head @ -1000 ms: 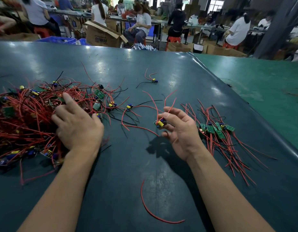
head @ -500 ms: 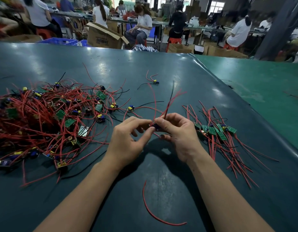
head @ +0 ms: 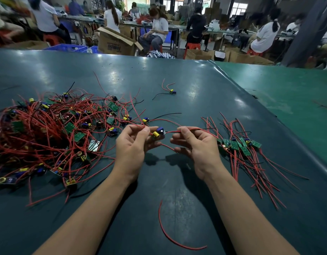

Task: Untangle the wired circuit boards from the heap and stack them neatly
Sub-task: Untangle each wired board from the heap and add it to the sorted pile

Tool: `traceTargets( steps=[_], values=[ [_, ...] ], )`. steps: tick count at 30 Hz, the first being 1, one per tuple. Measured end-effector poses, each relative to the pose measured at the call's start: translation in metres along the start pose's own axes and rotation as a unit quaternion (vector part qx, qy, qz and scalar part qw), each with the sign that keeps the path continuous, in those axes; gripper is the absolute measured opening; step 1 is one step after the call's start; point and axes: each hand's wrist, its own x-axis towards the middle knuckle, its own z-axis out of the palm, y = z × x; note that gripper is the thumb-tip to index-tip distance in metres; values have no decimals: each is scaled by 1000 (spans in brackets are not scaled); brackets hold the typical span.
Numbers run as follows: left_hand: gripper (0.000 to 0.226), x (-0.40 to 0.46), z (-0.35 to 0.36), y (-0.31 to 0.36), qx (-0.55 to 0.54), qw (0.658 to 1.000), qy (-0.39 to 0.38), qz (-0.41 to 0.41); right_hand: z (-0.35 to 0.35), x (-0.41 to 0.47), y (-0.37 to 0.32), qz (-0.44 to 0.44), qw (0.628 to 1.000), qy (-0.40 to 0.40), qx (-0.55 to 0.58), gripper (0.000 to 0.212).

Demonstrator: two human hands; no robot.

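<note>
A tangled heap (head: 48,133) of small green circuit boards with red and black wires covers the table's left side. Between my hands hangs one circuit board (head: 158,133) with a yellow and a blue part. My left hand (head: 133,144) pinches its red wire at the board's left. My right hand (head: 195,144) pinches the red and black wires running off to the right. A laid-out stack of boards (head: 240,144) lies just right of my right hand, its wires trailing toward me.
A loose red wire (head: 170,234) lies on the dark green table (head: 177,85) near me. One lone board (head: 172,91) with wires sits farther back. People, cardboard boxes and blue crates fill the room beyond the far edge.
My left hand left the heap and joined the right at the board. The hands have now drawn apart, stretching the board's wires out sideways between them.
</note>
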Motion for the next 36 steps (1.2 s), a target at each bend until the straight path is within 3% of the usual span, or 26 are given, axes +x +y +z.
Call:
traceTargets(
  steps=[6,11,17,22,30,36],
  values=[
    [9,2,0,-5,28,996,-22,-85,0,-1,-1,-7,999,1,-33,14],
    [37,0,-1,-6,62,994,-47,-82,2,-3,0,55,997,-40,-34,7],
    [25,-4,-1,-5,133,987,-72,-51,0,-1,5,39,994,-25,-100,13],
    [20,-6,-2,-6,191,976,-105,-30,-2,-2,10,41,987,-62,-139,24],
    [21,-5,0,-4,205,972,-105,-43,-4,4,8,-20,987,32,-158,26],
    [36,-7,-2,-2,189,971,-135,-60,-5,3,8,-126,954,92,-254,17]
  ],
)
